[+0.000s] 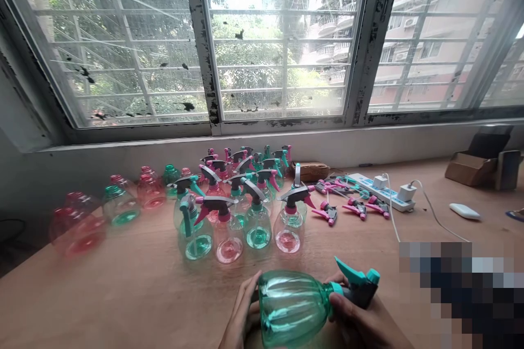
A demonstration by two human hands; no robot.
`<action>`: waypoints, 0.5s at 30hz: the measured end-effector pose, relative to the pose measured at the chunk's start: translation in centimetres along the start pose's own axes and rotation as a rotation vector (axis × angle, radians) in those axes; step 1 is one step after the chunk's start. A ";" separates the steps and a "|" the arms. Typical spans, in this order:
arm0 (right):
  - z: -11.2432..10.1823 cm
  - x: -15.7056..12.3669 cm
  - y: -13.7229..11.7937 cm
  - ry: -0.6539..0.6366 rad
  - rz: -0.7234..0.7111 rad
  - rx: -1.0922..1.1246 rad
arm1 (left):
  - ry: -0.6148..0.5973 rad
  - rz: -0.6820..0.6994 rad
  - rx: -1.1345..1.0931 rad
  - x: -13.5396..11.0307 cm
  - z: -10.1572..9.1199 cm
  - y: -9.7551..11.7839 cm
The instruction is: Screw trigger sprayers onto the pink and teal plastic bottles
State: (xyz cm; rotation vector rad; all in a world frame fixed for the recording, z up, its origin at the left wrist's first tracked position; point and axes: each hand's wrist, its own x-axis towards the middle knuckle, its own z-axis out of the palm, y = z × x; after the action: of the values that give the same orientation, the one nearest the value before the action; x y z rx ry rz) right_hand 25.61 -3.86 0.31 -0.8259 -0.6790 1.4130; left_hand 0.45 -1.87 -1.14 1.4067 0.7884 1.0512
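A clear green spray bottle lies on its side in front of me, its base to the left and its teal and black spray head to the right. My left hand cups the base end, fingers behind and under it. At the neck, my right hand grips the teal collar with the thumb on the near side. The spray head sits on the bottle's neck. Beyond my hands stand several upright spray bottles in green and pink with heads fitted.
Bottles without heads stand at the left. Loose pink and teal spray heads lie right of centre, beside a white power strip with cords. A cardboard box and white case are at the right, below the window. The lower right is pixelated.
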 end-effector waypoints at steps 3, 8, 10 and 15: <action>0.0 0.0 0.0 -0.005 -0.002 -0.023 | -0.035 0.021 0.014 0.4 0.0 -1.0; -0.1 0.1 0.2 0.003 0.000 0.013 | -0.030 -0.049 -0.051 0.7 -0.2 -2.5; -0.1 0.0 0.2 0.005 -0.001 0.020 | -0.017 -0.058 -0.058 0.7 -0.2 -2.7; 0.0 0.0 0.0 0.011 0.000 -0.024 | -0.027 -0.038 -0.014 0.5 -0.2 -2.2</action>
State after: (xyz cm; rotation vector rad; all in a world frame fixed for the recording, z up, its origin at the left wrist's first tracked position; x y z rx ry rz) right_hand 25.58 -3.81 0.32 -0.8525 -0.6887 1.4013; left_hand 0.72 -1.11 -3.25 1.3863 0.7844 1.0046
